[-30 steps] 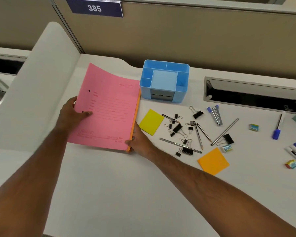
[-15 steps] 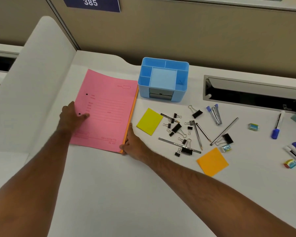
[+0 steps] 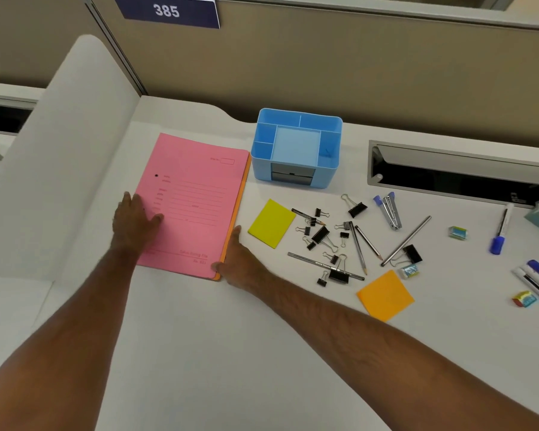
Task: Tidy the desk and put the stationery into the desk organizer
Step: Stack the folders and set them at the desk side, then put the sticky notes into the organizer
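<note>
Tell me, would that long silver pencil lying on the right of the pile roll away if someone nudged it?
Probably. The long silver pencil looks slim and smooth and lies flat on the bare white desk, so a sideways nudge could roll it. The black binder clip at its near end might stop it. It looks stiff and light.

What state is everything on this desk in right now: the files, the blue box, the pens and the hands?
Pink file: closed, flat on the desk, atop an orange file.
Desk organizer: upright; the compartments in view look empty.
Left hand: open, flat on the pink file.
Right hand: open, against the files' right edge.
Blue marker: capped, lying flat.
Yellow sticky pad: flat, untouched.
</note>
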`<state>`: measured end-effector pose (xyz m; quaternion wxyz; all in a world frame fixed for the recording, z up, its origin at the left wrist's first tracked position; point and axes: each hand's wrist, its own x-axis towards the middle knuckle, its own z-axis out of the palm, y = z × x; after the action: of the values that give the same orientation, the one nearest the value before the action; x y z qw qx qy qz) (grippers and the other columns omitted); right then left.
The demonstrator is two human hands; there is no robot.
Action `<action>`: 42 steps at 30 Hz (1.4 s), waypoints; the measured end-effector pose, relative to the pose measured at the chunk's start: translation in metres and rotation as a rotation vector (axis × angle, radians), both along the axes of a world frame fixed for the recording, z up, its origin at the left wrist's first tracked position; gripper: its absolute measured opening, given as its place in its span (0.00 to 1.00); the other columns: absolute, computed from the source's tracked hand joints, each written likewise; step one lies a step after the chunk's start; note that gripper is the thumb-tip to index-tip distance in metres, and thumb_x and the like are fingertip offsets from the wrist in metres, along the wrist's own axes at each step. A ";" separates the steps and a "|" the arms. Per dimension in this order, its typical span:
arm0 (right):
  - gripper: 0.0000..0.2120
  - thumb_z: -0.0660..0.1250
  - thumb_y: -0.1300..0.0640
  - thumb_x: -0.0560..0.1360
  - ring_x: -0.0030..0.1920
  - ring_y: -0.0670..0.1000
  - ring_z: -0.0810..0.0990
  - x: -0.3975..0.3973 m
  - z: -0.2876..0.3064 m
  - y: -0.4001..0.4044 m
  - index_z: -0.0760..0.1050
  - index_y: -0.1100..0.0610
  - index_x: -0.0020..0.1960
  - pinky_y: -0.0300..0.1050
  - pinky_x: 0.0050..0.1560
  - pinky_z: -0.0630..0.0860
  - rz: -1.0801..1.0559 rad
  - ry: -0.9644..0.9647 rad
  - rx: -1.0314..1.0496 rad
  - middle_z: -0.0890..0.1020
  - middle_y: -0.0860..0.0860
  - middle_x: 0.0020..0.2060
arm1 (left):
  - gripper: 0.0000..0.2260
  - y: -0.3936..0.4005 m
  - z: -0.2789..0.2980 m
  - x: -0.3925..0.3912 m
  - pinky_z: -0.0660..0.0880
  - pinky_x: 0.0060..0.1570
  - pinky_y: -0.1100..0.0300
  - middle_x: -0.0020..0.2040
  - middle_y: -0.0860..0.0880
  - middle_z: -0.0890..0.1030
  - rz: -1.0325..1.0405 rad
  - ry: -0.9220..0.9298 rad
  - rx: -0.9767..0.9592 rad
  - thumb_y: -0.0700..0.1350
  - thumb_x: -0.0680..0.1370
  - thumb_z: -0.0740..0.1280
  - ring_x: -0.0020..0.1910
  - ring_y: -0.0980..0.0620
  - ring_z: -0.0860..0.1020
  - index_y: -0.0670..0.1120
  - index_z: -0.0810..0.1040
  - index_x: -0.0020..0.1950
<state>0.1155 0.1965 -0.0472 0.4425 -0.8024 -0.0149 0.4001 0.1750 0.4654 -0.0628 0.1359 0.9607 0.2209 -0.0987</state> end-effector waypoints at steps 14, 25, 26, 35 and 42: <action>0.38 0.61 0.47 0.84 0.77 0.59 0.66 -0.040 0.016 -0.077 0.42 0.54 0.84 0.54 0.74 0.64 0.208 -0.322 -0.191 0.62 0.59 0.80 | 0.31 -0.085 -0.003 -0.074 0.46 0.80 0.45 0.82 0.37 0.57 -0.197 -0.123 -0.049 0.49 0.84 0.63 0.82 0.36 0.51 0.36 0.57 0.82; 0.28 0.60 0.43 0.82 0.60 0.55 0.75 -0.105 0.009 -0.188 0.67 0.58 0.75 0.52 0.58 0.77 0.175 -0.796 -0.387 0.75 0.53 0.62 | 0.32 -0.192 -0.006 -0.144 0.58 0.77 0.43 0.78 0.36 0.67 -0.392 -0.175 -0.125 0.58 0.82 0.54 0.78 0.33 0.63 0.35 0.67 0.77; 0.28 0.60 0.42 0.82 0.60 0.54 0.75 -0.110 0.008 -0.197 0.67 0.57 0.75 0.51 0.57 0.78 0.169 -0.807 -0.415 0.75 0.53 0.62 | 0.33 -0.205 -0.004 -0.151 0.57 0.77 0.45 0.78 0.37 0.67 -0.398 -0.182 -0.129 0.58 0.81 0.54 0.78 0.35 0.63 0.36 0.67 0.78; 0.28 0.60 0.39 0.79 0.56 0.56 0.77 -0.145 -0.002 -0.280 0.72 0.57 0.71 0.51 0.51 0.77 0.073 -0.806 -0.655 0.76 0.54 0.61 | 0.33 -0.286 0.003 -0.189 0.56 0.76 0.52 0.76 0.40 0.71 -0.443 -0.149 -0.192 0.61 0.79 0.54 0.76 0.39 0.68 0.39 0.69 0.77; 0.28 0.64 0.41 0.80 0.59 0.57 0.77 -0.150 -0.005 -0.333 0.70 0.58 0.72 0.53 0.54 0.77 -0.087 -0.714 -0.657 0.75 0.55 0.64 | 0.19 -0.368 0.026 -0.204 0.73 0.55 0.47 0.61 0.49 0.78 -0.448 -0.204 -0.258 0.53 0.77 0.67 0.59 0.44 0.75 0.48 0.75 0.66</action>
<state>-0.0343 -0.1362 -0.0527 0.1492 -0.9867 -0.0050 0.0644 -0.0286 0.0978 -0.0366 0.2535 0.9653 -0.0261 -0.0565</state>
